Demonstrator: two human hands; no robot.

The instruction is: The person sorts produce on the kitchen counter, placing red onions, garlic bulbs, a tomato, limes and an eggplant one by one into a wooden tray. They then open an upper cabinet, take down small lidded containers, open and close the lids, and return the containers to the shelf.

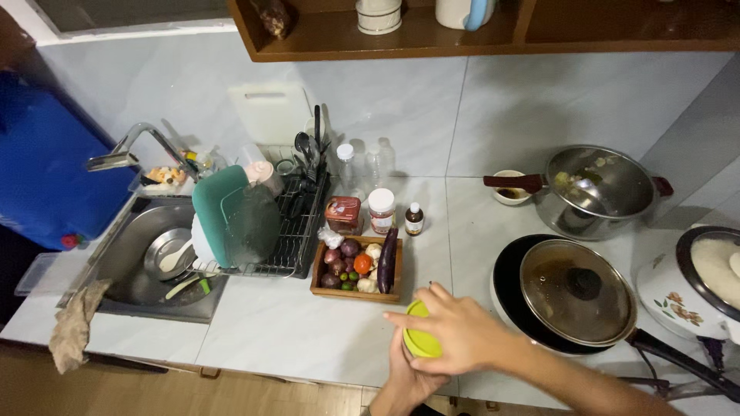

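A: Hands, pose? 
B: Right hand (455,331) arches over a yellow-green lidded container (420,339), fingers spread across its lid; left hand (407,377) cups it from beneath. Both grips are clamped on the container, held just above the worktop (285,323) front edge.

A: Counts? 
B: One wooden tray (356,293) of vegetables just beyond the grip; one lidded pan (574,296) to its right; two jars (362,212) farther back. Bare worktop lies left of the grip.
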